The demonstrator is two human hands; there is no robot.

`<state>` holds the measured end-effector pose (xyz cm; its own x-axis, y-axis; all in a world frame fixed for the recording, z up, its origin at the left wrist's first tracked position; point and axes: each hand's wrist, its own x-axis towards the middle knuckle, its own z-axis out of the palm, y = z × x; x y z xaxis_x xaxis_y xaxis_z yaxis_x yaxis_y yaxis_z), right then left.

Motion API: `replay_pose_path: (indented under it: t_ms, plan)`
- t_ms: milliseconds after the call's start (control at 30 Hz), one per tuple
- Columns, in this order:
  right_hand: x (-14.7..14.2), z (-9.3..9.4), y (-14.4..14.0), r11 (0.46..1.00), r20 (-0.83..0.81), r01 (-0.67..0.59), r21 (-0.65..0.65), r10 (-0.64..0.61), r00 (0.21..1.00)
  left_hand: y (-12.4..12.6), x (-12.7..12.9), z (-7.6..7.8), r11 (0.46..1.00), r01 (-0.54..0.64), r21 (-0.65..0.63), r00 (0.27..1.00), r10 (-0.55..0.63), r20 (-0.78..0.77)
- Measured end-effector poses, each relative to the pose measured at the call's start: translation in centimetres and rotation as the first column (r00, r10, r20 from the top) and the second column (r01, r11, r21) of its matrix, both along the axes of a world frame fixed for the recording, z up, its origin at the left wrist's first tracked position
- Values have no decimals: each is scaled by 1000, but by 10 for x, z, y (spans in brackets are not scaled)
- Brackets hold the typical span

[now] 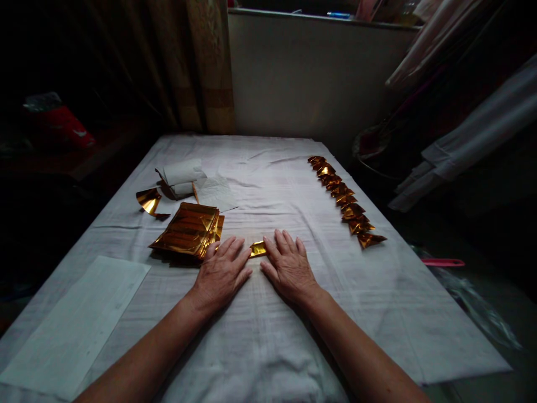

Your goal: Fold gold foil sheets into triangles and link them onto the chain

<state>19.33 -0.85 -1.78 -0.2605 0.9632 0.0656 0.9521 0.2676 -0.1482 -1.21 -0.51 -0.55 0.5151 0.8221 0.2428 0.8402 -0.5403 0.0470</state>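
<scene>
While both hands lay flat and open on the white cloth [268,336], the left hand [220,274] and right hand [289,268] pressed a small gold paper [257,249] between their fingertips | risk: paper could slip or crease crooked | gold stack [188,229] sat just left.
</scene>
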Motion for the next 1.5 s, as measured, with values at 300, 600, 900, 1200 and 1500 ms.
replay_pose_path:
  t_ms: [300, 600, 900, 1200, 1500]
  plan:
    - [8, 1, -9, 1000, 17, 18, -18, -18, 1000, -4, 4, 3, 1000, -15, 1, 999, 15, -43]
    - [16, 5, -14, 1000, 15, 24, 0, -24, 1000, 6, 6, 4, 1000, 8, -15, 998, -7, 61]
    - [15, 6, 4, 995, -133, -38, 91, 50, 990, 19, 7, 0, 991, 87, 102, 992, -96, 84]
    - [18, 13, 11, 980, -215, -71, 187, 111, 970, 27, 6, 5, 999, 48, -20, 980, -43, 196]
    - [11, 14, 29, 984, -313, 168, 56, -143, 939, 37, 20, 13, 965, -135, -226, 958, 186, 218]
